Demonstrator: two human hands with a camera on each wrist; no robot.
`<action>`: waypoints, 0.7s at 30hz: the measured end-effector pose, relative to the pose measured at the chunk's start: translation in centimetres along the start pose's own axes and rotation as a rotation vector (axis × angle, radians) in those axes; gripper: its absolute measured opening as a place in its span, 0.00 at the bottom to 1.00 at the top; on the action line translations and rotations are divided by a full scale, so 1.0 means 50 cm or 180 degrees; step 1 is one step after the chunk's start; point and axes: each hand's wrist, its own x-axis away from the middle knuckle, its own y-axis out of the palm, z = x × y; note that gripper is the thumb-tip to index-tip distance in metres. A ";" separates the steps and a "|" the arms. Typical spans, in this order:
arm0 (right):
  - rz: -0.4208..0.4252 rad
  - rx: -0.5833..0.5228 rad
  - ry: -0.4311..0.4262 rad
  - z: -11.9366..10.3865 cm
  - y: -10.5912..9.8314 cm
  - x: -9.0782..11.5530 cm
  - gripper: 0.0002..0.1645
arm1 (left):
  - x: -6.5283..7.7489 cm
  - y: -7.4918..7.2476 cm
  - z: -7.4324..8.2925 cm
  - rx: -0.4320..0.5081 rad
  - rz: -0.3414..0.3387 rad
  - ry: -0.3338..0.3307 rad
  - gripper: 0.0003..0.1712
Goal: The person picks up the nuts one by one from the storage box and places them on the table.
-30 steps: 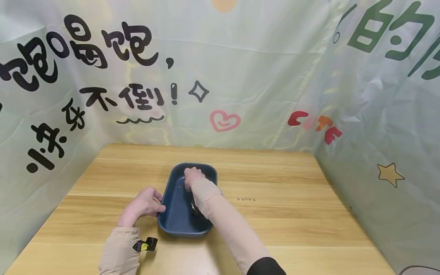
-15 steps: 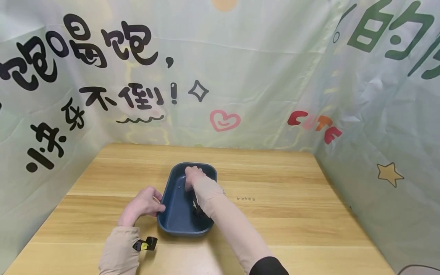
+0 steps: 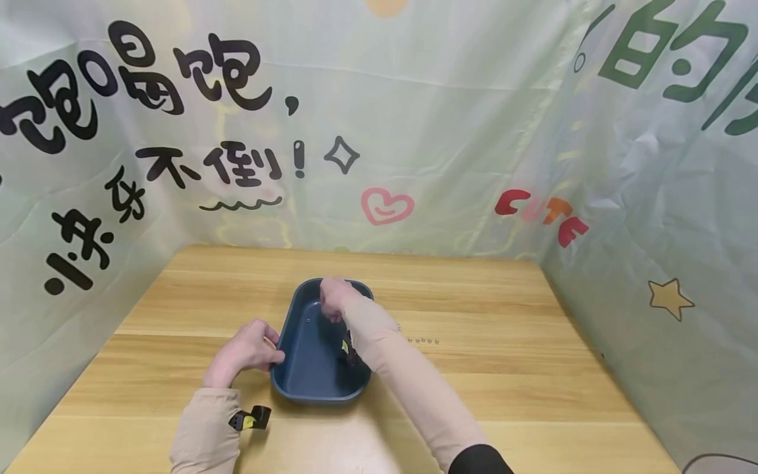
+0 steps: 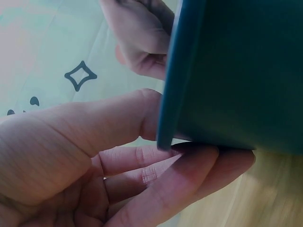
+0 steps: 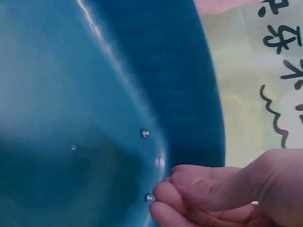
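A dark blue rectangular tray (image 3: 310, 368) sits on the wooden table. My left hand (image 3: 253, 347) grips its left side; in the left wrist view the thumb lies at the rim (image 4: 177, 61) and the fingers (image 4: 189, 175) reach underneath. My right hand (image 3: 339, 299) is inside the tray's far end, thumb and fingers bunched together. In the right wrist view the fingertips (image 5: 163, 215) come right beside a tiny shiny metal piece (image 5: 149, 197). Two more specks, a metal piece (image 5: 145, 134) and a fainter one (image 5: 74, 148), lie on the tray floor. I cannot tell whether the right fingers pinch anything.
Right of the tray, several tiny metal pieces (image 3: 423, 341) lie in a short row on the table (image 3: 503, 368). Printed cloth (image 3: 450, 145) hangs behind and along both sides. Each wrist carries a small black camera (image 3: 251, 419).
My right hand has shifted slightly up and right within the tray, its forearm swinging right. More of the row of metal pieces shows beside the sleeve. The left hand keeps its grip.
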 end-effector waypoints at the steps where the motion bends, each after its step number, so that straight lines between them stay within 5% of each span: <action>1: 0.0012 0.0006 -0.0091 0.001 -0.004 0.004 0.08 | 0.000 0.000 0.000 0.0002 0.0005 -0.0003 0.18; 14: 0.0264 -0.0595 -0.0889 0.044 -0.028 0.031 0.05 | -0.001 -0.001 0.000 -0.0062 0.0001 0.0024 0.18; 21: 0.0629 -0.0735 -0.1245 0.061 -0.028 0.044 0.04 | -0.001 -0.002 0.000 -0.0154 0.0001 0.0026 0.18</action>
